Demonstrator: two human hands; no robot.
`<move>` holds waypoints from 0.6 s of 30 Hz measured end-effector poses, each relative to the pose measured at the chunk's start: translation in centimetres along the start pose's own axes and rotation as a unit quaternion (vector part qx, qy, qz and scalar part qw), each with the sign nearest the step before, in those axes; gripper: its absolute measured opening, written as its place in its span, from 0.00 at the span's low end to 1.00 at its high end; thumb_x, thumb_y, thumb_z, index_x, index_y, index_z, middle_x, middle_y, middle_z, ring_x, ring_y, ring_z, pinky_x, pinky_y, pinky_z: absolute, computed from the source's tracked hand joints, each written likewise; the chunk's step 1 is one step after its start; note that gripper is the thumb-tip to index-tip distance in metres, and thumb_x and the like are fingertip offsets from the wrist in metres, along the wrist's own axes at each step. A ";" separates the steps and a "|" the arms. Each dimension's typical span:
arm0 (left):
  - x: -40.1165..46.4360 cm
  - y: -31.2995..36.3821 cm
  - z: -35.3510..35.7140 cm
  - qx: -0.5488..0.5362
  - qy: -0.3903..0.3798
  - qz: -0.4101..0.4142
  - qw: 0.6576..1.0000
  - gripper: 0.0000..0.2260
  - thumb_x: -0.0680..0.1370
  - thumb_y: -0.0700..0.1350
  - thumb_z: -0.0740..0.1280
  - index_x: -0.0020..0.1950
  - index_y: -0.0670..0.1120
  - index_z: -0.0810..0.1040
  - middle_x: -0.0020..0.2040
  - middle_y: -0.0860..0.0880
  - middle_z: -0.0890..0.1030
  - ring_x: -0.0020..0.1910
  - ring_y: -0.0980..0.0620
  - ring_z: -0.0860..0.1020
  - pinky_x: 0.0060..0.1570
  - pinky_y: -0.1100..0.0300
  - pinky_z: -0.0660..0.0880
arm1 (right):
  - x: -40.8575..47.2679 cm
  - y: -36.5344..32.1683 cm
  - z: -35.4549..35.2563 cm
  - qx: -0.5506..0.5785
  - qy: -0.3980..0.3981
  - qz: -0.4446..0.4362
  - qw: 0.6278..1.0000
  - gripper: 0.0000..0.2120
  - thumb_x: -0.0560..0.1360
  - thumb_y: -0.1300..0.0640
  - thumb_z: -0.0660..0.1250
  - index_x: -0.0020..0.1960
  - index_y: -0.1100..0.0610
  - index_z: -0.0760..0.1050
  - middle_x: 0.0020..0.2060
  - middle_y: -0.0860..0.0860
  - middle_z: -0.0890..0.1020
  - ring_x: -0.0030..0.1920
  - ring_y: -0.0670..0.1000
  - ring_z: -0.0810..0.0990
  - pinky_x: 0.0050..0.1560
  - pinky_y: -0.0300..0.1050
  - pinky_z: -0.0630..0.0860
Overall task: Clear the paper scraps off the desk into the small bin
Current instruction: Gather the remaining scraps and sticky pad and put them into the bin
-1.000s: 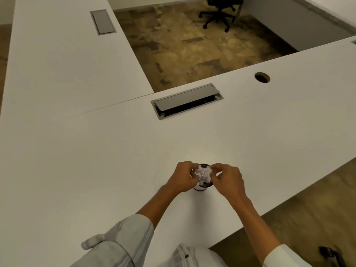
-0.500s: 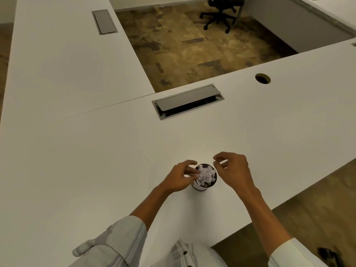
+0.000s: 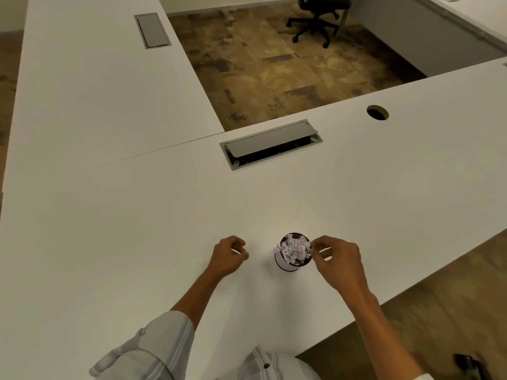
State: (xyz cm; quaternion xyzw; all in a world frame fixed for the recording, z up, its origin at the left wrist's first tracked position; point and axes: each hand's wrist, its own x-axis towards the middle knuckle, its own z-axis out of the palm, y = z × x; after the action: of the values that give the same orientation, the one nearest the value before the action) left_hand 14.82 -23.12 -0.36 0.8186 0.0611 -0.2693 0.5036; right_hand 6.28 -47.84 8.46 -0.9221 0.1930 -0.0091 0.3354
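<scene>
At the bin (image 3: 288, 263), right hand (image 3: 339, 260) fingertips pinched together, touching the rim's right side. Left hand (image 3: 228, 256) loosely curled, empty, left of bin, apart. Bin upright on white desk (image 3: 137, 229), axis vertical, scraps (image 3: 295, 249) heaped above rim. Cable hatch (image 3: 270, 148) beyond bin; brown floor (image 3: 274, 69), chair (image 3: 315, 17) farther.

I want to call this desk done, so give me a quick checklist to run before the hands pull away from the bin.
1. Small bin upright on the desk: ok.
2. Paper scraps inside the bin: not ok, heaped above the rim and may spill.
3. Desk around the bin free of visible scraps: ok.
4. Left hand off the bin: ok, curled beside it; whether it holds a scrap, cannot tell.
5. Right hand empty: cannot tell, its fingers pinch at the rim.
</scene>
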 end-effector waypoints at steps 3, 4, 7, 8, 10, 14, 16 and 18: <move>-0.2 1.0 2.8 -0.046 -0.071 -0.030 0.996 0.11 0.70 0.41 0.72 0.51 0.44 0.77 0.45 0.43 0.82 0.39 0.49 0.80 0.39 0.54 0.80 | -0.3 0.7 0.6 0.008 0.007 -0.016 1.000 0.05 0.69 0.60 0.73 0.44 0.51 0.82 0.35 0.42 0.83 0.37 0.39 0.81 0.37 0.43 0.81; -0.4 1.5 3.7 -0.082 -0.089 -0.044 0.992 0.11 0.71 0.40 0.71 0.53 0.42 0.77 0.45 0.42 0.82 0.40 0.48 0.80 0.40 0.53 0.80 | -0.2 1.0 0.7 0.010 0.006 -0.016 1.000 0.06 0.69 0.60 0.73 0.45 0.52 0.82 0.37 0.43 0.83 0.38 0.40 0.81 0.37 0.44 0.82; -0.7 3.4 5.4 -0.178 -0.108 -0.069 0.976 0.09 0.75 0.37 0.67 0.54 0.39 0.77 0.44 0.41 0.80 0.41 0.47 0.80 0.44 0.51 0.80 | 0.2 1.5 0.9 0.009 0.003 -0.014 1.000 0.08 0.69 0.59 0.73 0.48 0.53 0.82 0.41 0.45 0.84 0.41 0.42 0.82 0.38 0.47 0.82; -0.6 3.9 5.7 -0.195 -0.106 -0.067 0.973 0.07 0.75 0.36 0.66 0.53 0.39 0.77 0.44 0.41 0.81 0.41 0.48 0.80 0.44 0.52 0.80 | 0.4 1.6 0.8 0.006 0.003 -0.013 1.000 0.08 0.69 0.59 0.73 0.48 0.53 0.81 0.42 0.46 0.84 0.42 0.43 0.82 0.39 0.47 0.82; -0.5 4.6 6.0 -0.205 -0.093 -0.055 0.973 0.07 0.76 0.35 0.64 0.51 0.38 0.79 0.43 0.41 0.81 0.41 0.48 0.81 0.44 0.53 0.81 | 0.7 1.6 0.6 0.006 0.000 -0.008 1.000 0.08 0.70 0.59 0.73 0.48 0.53 0.81 0.42 0.45 0.84 0.41 0.43 0.82 0.40 0.47 0.82; -0.7 5.8 5.6 -0.123 -0.018 -0.006 0.992 0.10 0.73 0.34 0.62 0.48 0.40 0.82 0.43 0.41 0.84 0.42 0.47 0.83 0.42 0.59 0.80 | 1.0 1.7 0.4 0.013 -0.009 0.002 1.000 0.07 0.70 0.60 0.73 0.47 0.51 0.80 0.41 0.44 0.83 0.39 0.42 0.82 0.39 0.48 0.82; -0.9 6.5 5.7 -0.049 0.016 0.049 0.997 0.11 0.73 0.35 0.62 0.49 0.42 0.83 0.45 0.44 0.84 0.44 0.49 0.83 0.47 0.59 0.79 | 1.1 1.7 0.4 0.014 -0.009 0.002 1.000 0.07 0.70 0.59 0.73 0.46 0.51 0.80 0.40 0.43 0.83 0.39 0.42 0.82 0.39 0.49 0.82; -1.2 7.2 6.1 0.020 0.017 0.120 0.992 0.13 0.73 0.35 0.62 0.52 0.42 0.82 0.49 0.45 0.84 0.47 0.50 0.82 0.51 0.59 0.78 | 1.1 1.7 0.3 0.014 -0.008 0.002 1.000 0.07 0.70 0.59 0.73 0.47 0.50 0.80 0.39 0.42 0.82 0.38 0.42 0.82 0.39 0.49 0.82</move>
State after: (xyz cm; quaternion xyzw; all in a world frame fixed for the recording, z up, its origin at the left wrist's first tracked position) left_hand 14.21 -31.64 3.85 0.8345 -0.0344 -0.1946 0.5143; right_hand 6.71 -49.27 7.06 -0.9170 0.1923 -0.0034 0.3495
